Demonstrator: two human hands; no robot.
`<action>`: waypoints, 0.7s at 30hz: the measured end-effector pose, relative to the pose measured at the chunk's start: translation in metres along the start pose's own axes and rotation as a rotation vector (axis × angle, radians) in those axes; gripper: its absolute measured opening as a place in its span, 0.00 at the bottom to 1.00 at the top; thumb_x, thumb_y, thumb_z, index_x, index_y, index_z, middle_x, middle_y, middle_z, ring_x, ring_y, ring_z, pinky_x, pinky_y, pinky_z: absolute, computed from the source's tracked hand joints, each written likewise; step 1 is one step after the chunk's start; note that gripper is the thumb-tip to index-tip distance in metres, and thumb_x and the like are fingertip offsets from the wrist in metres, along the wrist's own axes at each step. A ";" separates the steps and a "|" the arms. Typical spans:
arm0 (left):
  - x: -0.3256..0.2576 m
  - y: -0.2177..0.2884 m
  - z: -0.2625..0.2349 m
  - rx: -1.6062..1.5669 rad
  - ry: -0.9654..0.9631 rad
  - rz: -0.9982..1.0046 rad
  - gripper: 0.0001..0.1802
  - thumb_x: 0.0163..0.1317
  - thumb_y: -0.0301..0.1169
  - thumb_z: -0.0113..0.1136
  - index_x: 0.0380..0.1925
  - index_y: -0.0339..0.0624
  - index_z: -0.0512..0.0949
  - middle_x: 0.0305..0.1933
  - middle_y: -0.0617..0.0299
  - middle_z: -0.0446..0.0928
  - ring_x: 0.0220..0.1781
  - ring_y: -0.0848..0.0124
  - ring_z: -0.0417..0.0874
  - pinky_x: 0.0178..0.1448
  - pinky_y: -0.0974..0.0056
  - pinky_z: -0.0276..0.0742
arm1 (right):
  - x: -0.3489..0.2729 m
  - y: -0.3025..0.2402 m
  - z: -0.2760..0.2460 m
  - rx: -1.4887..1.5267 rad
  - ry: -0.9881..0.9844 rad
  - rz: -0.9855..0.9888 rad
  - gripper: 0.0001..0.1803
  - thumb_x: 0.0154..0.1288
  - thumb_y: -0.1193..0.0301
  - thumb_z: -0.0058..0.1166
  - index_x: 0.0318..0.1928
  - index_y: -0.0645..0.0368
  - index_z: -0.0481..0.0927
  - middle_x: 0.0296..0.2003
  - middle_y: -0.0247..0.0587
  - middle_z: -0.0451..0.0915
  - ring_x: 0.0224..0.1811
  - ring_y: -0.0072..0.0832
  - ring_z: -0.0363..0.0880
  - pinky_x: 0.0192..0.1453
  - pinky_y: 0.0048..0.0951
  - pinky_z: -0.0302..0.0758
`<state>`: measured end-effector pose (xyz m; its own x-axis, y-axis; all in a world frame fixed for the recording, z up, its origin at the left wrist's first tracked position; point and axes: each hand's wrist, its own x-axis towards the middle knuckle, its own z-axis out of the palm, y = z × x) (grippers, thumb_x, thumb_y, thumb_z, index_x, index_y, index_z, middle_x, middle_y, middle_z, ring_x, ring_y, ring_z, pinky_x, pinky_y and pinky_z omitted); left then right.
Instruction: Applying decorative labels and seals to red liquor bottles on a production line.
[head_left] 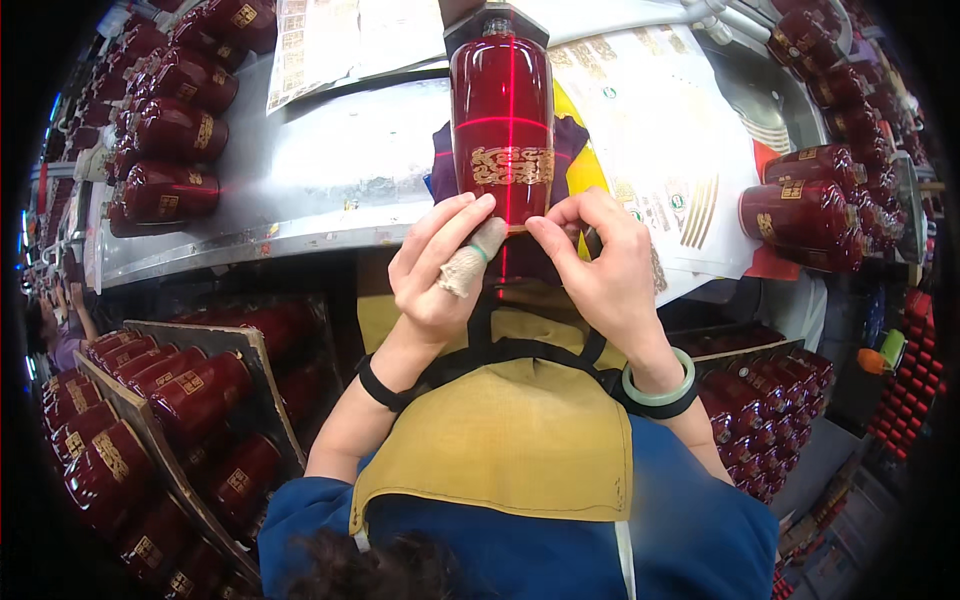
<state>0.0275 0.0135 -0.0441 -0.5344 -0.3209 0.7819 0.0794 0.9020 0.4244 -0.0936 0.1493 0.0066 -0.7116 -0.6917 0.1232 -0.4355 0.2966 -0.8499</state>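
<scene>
A dark red glass bottle (pixel 503 105) with a gold pattern band lies in front of me, its neck pointing away and its base toward me. Red light lines cross it. My left hand (pixel 440 262) is closed at the bottle's lower left edge, fingertips and thumb against the glass; a pale cloth cover with a green band wraps its thumb. My right hand (pixel 607 262) pinches thumb and forefinger at the lower right edge, where a thin gold strip (pixel 517 231) shows along the base. A dark purple cloth (pixel 443 158) lies beneath the bottle.
Printed decal sheets (pixel 655 130) with gold designs lie right of the bottle on the metal table (pixel 290 180). More red bottles stand at left (pixel 170 192) and right (pixel 800 215). Below the table, wooden-sided crates (pixel 215 335) hold several bottles. A white pipe (pixel 640 22) crosses the back.
</scene>
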 end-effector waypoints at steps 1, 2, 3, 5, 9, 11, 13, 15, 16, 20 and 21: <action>0.001 0.000 -0.001 0.000 0.006 0.014 0.17 0.52 0.17 0.77 0.44 0.32 0.86 0.50 0.54 0.87 0.51 0.57 0.88 0.54 0.59 0.87 | 0.000 0.000 0.000 0.005 -0.001 0.001 0.11 0.64 0.71 0.70 0.31 0.63 0.81 0.28 0.40 0.78 0.27 0.31 0.76 0.32 0.33 0.72; 0.001 0.001 -0.002 -0.018 0.016 -0.039 0.18 0.52 0.17 0.77 0.45 0.32 0.87 0.50 0.54 0.87 0.51 0.57 0.88 0.54 0.59 0.87 | 0.000 0.000 0.000 0.009 0.000 -0.007 0.11 0.64 0.71 0.70 0.31 0.63 0.81 0.27 0.40 0.78 0.27 0.32 0.76 0.32 0.33 0.72; 0.002 0.003 -0.003 -0.037 0.030 -0.080 0.18 0.52 0.16 0.77 0.45 0.32 0.87 0.51 0.54 0.87 0.51 0.57 0.88 0.55 0.59 0.87 | 0.000 0.000 0.000 0.013 0.001 -0.016 0.11 0.64 0.70 0.70 0.30 0.63 0.81 0.27 0.40 0.78 0.27 0.32 0.76 0.33 0.33 0.72; 0.004 0.005 -0.004 -0.015 0.026 -0.094 0.19 0.51 0.16 0.77 0.46 0.32 0.87 0.51 0.54 0.87 0.52 0.57 0.88 0.56 0.59 0.87 | 0.000 0.001 0.001 0.014 0.001 -0.018 0.11 0.64 0.70 0.70 0.30 0.63 0.81 0.27 0.40 0.78 0.27 0.33 0.76 0.33 0.34 0.72; 0.007 0.006 0.000 -0.003 0.024 0.021 0.12 0.54 0.15 0.74 0.39 0.28 0.86 0.47 0.55 0.88 0.51 0.56 0.89 0.50 0.58 0.91 | 0.002 0.002 -0.002 -0.003 -0.016 -0.027 0.12 0.64 0.69 0.70 0.31 0.63 0.81 0.27 0.41 0.78 0.27 0.34 0.76 0.34 0.34 0.73; 0.006 0.004 0.001 -0.013 0.027 -0.024 0.11 0.54 0.15 0.74 0.38 0.28 0.85 0.47 0.54 0.88 0.50 0.55 0.89 0.49 0.58 0.90 | 0.006 0.002 -0.009 0.004 -0.060 -0.011 0.12 0.65 0.68 0.70 0.31 0.63 0.82 0.27 0.42 0.78 0.27 0.34 0.76 0.34 0.35 0.72; 0.004 0.001 0.002 0.001 0.054 -0.008 0.10 0.54 0.15 0.74 0.37 0.28 0.85 0.47 0.54 0.88 0.50 0.54 0.90 0.49 0.58 0.90 | 0.010 0.002 -0.019 0.005 -0.112 0.013 0.13 0.66 0.67 0.69 0.32 0.64 0.82 0.27 0.43 0.78 0.27 0.35 0.76 0.35 0.36 0.72; 0.000 -0.001 0.001 0.020 0.034 -0.013 0.19 0.51 0.14 0.76 0.45 0.30 0.86 0.50 0.53 0.87 0.53 0.56 0.89 0.55 0.59 0.88 | 0.012 0.001 -0.027 -0.075 -0.174 0.013 0.13 0.67 0.67 0.68 0.33 0.64 0.83 0.27 0.44 0.79 0.27 0.36 0.76 0.35 0.36 0.72; -0.002 -0.002 0.002 0.019 0.037 -0.002 0.19 0.51 0.14 0.76 0.46 0.30 0.86 0.51 0.53 0.87 0.53 0.55 0.89 0.55 0.58 0.89 | 0.012 0.000 -0.030 -0.006 -0.188 -0.025 0.12 0.67 0.68 0.68 0.33 0.65 0.83 0.26 0.44 0.78 0.26 0.35 0.76 0.35 0.36 0.71; -0.008 -0.003 0.005 0.022 0.056 -0.003 0.19 0.52 0.14 0.76 0.46 0.29 0.86 0.51 0.52 0.87 0.53 0.55 0.89 0.56 0.58 0.89 | 0.010 -0.002 -0.036 0.039 -0.196 -0.041 0.12 0.67 0.69 0.69 0.33 0.65 0.83 0.25 0.43 0.78 0.27 0.33 0.76 0.35 0.34 0.70; -0.009 -0.003 0.006 0.018 0.076 -0.009 0.17 0.52 0.13 0.75 0.44 0.28 0.86 0.51 0.52 0.87 0.53 0.54 0.89 0.54 0.58 0.89 | 0.010 -0.001 -0.036 0.040 -0.196 -0.041 0.12 0.67 0.69 0.69 0.33 0.65 0.83 0.25 0.43 0.78 0.27 0.33 0.76 0.35 0.34 0.70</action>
<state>0.0268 0.0150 -0.0554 -0.4699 -0.3492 0.8107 0.0597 0.9037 0.4239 -0.1204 0.1663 0.0271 -0.5712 -0.8187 0.0598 -0.4373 0.2418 -0.8662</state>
